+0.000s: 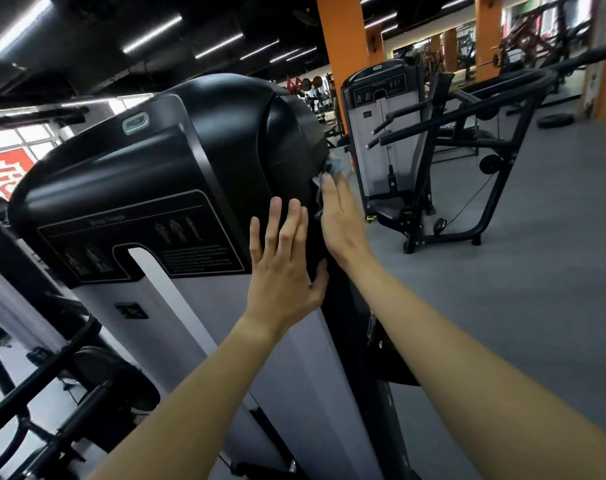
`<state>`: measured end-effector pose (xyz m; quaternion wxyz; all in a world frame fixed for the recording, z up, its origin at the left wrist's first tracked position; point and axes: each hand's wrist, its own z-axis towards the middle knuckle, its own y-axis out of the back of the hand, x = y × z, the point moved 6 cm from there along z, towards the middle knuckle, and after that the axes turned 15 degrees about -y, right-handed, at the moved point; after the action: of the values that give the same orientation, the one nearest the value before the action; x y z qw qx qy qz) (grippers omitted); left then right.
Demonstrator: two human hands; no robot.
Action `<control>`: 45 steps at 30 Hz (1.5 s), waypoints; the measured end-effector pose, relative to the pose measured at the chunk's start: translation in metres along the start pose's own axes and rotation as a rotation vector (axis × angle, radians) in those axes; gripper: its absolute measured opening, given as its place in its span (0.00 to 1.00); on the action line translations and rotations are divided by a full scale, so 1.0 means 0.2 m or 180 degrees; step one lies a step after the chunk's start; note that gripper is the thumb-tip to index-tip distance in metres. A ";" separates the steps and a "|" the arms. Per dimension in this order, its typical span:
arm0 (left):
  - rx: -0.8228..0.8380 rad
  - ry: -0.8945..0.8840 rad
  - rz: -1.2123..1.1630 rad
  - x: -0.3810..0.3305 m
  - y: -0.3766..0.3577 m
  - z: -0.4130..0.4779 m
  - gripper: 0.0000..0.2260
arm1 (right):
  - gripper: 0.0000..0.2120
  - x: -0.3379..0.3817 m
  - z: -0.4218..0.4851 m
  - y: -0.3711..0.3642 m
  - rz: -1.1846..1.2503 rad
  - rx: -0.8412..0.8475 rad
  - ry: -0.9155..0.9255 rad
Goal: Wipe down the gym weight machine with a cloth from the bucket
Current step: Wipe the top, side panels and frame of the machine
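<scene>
Bare forearms (197, 393) are reaching up to the machine (177, 161), whose glossy, rounded black shroud is capping a smooth grey panel. The left hand (281, 268) is lying flat on its front edge, fingers straight, gripping nothing. The right hand (341, 220) is pressing a crumpled grey cloth (333, 168) against its right side, fingers straight, unclenched.

Left hand (281, 268) lies flat on the weight machine (139, 174); at its one o'clock, right hand (341, 220) presses a grey cloth (331, 168) against it.
</scene>
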<state>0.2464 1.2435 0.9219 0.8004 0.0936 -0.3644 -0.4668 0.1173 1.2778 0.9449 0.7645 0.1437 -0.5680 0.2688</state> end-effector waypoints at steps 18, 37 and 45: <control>0.0153 -0.0034 0.0031 0.00 -0.01 -0.01 0.43 | 0.26 0.02 -0.13 -0.06 -0.0018 -0.0014 0.0546; -0.0263 0.0309 -0.0258 0.16 0.28 -0.11 0.15 | 0.31 0.02 -0.34 -0.09 -0.2551 -0.0482 0.2182; 0.0090 0.1246 -0.0872 0.23 0.25 -0.20 0.06 | 0.31 0.29 -0.25 -0.18 -0.2190 -0.0434 0.2107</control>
<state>0.3203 1.2248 0.9405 0.7835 0.2420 -0.1927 -0.5389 0.1901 1.2889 0.9874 0.9565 0.1795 -0.2300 -0.0063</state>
